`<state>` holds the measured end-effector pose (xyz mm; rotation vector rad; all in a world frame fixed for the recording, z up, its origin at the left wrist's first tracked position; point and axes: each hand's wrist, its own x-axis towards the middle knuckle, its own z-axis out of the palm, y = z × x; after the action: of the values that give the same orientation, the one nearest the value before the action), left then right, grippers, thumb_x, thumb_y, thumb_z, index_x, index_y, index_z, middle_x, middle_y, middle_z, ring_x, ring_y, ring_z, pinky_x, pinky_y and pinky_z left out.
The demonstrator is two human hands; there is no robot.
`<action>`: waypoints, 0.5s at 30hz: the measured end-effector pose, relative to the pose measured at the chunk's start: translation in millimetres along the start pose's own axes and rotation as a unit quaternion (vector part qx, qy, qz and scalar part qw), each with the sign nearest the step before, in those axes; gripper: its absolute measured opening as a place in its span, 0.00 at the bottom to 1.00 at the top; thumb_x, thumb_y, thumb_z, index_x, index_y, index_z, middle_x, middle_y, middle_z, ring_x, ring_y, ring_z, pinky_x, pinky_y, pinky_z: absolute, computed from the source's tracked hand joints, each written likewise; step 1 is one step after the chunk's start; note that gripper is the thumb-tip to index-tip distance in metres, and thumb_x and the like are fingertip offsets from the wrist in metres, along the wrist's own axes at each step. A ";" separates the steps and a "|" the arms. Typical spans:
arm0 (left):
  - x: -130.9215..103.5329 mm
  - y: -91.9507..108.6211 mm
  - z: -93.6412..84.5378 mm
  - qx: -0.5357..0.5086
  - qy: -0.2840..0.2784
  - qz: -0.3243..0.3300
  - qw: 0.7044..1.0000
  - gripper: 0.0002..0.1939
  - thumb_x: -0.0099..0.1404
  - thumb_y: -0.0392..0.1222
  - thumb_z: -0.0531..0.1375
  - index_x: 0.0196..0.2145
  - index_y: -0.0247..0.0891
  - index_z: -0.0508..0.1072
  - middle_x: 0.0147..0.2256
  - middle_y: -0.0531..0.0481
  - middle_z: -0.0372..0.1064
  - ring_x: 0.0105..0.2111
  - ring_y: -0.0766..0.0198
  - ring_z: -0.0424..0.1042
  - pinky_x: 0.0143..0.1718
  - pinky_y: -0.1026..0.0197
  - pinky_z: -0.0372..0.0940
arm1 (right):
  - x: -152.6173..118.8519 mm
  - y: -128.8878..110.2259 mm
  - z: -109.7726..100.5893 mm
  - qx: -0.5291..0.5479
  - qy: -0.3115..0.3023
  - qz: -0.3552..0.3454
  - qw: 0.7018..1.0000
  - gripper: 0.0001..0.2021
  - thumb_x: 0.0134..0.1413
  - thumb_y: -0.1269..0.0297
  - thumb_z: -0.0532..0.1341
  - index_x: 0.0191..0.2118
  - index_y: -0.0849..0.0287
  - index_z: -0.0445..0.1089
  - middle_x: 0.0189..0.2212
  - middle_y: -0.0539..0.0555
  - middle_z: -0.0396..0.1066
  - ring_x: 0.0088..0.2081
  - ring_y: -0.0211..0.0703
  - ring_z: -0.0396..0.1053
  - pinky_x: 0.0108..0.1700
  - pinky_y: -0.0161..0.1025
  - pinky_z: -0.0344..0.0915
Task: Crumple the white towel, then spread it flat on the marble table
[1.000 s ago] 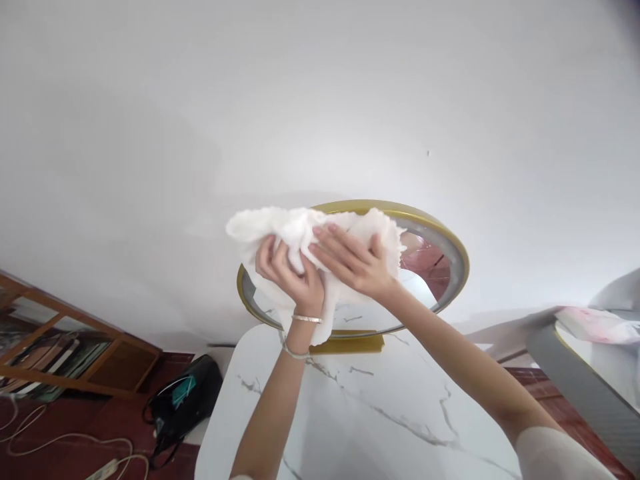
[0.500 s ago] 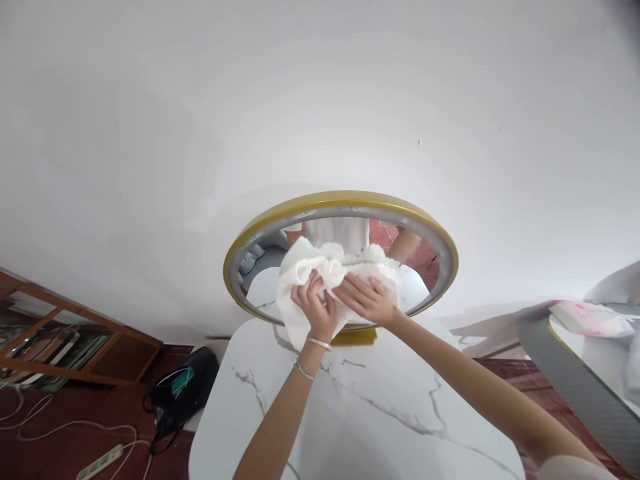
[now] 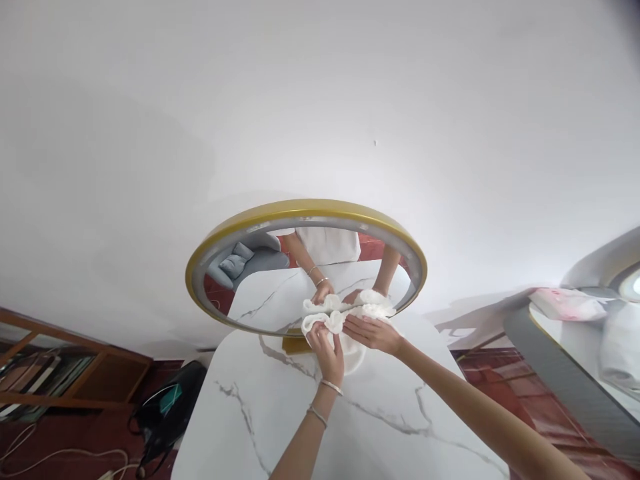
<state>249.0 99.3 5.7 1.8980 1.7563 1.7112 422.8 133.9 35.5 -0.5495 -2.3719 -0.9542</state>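
A round mirror (image 3: 305,208) with a gold rim stands on a gold base on the white marbled table (image 3: 385,447). A crumpled white cloth (image 3: 327,323) lies against the lower right of the glass, part of it hanging below the rim. My left hand (image 3: 327,353), with two bracelets on the wrist, pinches the cloth's left part. Flat on its right part, my right hand (image 3: 373,333) presses with fingers stretched out toward the left. Both hands and the cloth are reflected in the glass.
Behind the mirror is a white wall (image 3: 310,100). A black bag (image 3: 173,407) is on the red floor at left, near a wooden shelf (image 3: 105,373) and cables. On a grey side table (image 3: 560,373) at right lies a pink-and-white packet (image 3: 567,305).
The cloth and both hands have moved down and right across the mirror, to its lower right rim. The view has shifted, so the mirror now appears further left.
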 end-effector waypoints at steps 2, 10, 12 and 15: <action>27.1 25.2 -3.8 -0.007 0.050 0.046 0.998 0.03 0.67 0.40 0.52 0.36 0.39 0.64 0.44 0.41 0.61 0.47 0.56 0.62 0.49 0.48 0.58 | 17.6 19.6 -20.6 -0.038 0.030 0.034 0.998 0.19 0.61 0.76 0.52 0.54 0.54 0.66 0.58 0.47 0.62 0.64 0.36 0.50 0.66 0.38 0.44; 175.9 129.6 -32.6 -0.043 0.215 0.189 0.957 0.03 0.66 0.39 0.52 0.38 0.39 0.64 0.48 0.41 0.63 0.54 0.56 0.59 0.56 0.45 0.51 | 112.7 99.6 -95.3 -0.139 0.129 0.137 0.972 0.23 0.59 0.71 0.58 0.58 0.46 0.60 0.59 0.45 0.62 0.66 0.39 0.45 0.68 0.45 0.28; 199.4 148.2 -42.5 -0.043 0.199 0.217 0.955 0.04 0.67 0.40 0.53 0.39 0.39 0.65 0.50 0.42 0.63 0.56 0.56 0.58 0.58 0.44 0.49 | 127.8 111.0 -105.7 -0.145 0.154 0.168 0.963 0.23 0.60 0.67 0.57 0.59 0.44 0.58 0.59 0.45 0.62 0.65 0.41 0.49 0.68 0.47 0.32; 218.2 167.0 -53.2 -0.018 0.185 0.263 0.947 0.05 0.68 0.39 0.51 0.40 0.39 0.65 0.51 0.44 0.65 0.57 0.57 0.58 0.59 0.44 0.49 | 139.2 121.4 -114.0 -0.113 0.176 0.206 0.956 0.22 0.62 0.61 0.55 0.61 0.43 0.55 0.59 0.46 0.61 0.63 0.45 0.52 0.67 0.55 0.41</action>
<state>269.2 163.7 277.2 2.2994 1.3547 2.3911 415.0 156.8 251.2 -0.8449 -1.7522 -1.0316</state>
